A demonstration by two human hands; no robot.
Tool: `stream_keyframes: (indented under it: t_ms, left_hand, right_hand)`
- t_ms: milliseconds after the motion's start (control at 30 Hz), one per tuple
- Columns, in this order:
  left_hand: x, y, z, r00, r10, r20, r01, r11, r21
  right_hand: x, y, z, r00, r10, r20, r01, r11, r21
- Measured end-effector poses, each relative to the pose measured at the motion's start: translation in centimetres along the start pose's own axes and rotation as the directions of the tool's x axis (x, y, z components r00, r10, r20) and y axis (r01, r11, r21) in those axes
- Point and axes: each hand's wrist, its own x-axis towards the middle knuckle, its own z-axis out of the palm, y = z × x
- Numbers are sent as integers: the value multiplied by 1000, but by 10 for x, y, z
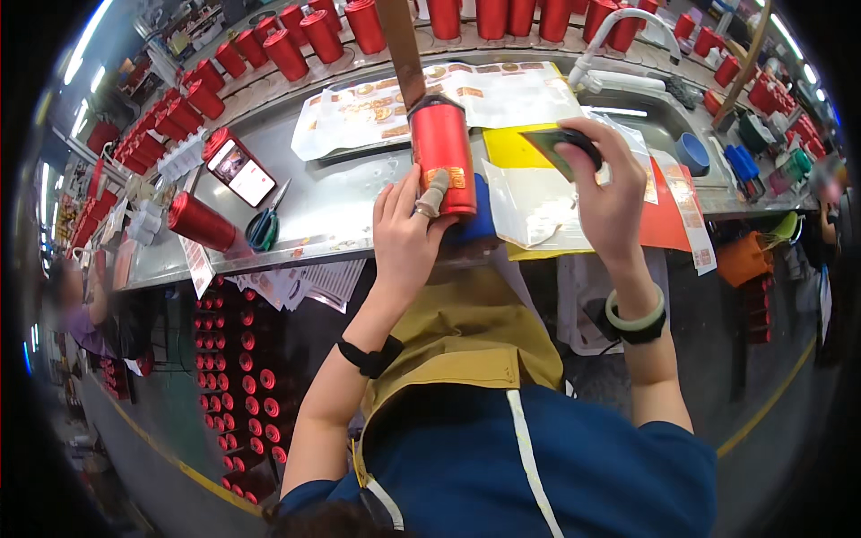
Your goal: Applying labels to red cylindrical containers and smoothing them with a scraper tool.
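A red metal canister (439, 134) lies in front of me on a blue support (478, 208), its far end near a brown post. My left hand (405, 231) grips its near left side. One finger, wearing a pale finger cot, presses beside a gold label (457, 177) on the canister's surface. To the right, my right hand (613, 202) is raised, closed around a squeegee (556, 148) with a dark handle and a greenish blade. The squeegee is apart from the canister. Below it are a white label sheet (534, 211) and a yellow sheet (516, 148).
At left on the steel bench stand a phone (240, 172), green-handled scissors (263, 229) and another red canister (199, 221). Gold label sheets (345, 117) lie behind. A white faucet (587, 63) and a sink with a blue cup (692, 152) are at right. Rows of red canisters (285, 56) line the back.
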Motion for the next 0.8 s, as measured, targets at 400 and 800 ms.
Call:
stream_keyframes:
  t_ms: [400,800]
  left_hand:
    - [13,9,3,997,-9,74,-6,979,203]
    - [8,5,10,999,-40,20,36,988,148]
  right_hand:
    - [-59,-18,-95,952,163,-260,-123,979,160]
    - [-71,-44,-88,936,235,-262,-162,948,273]
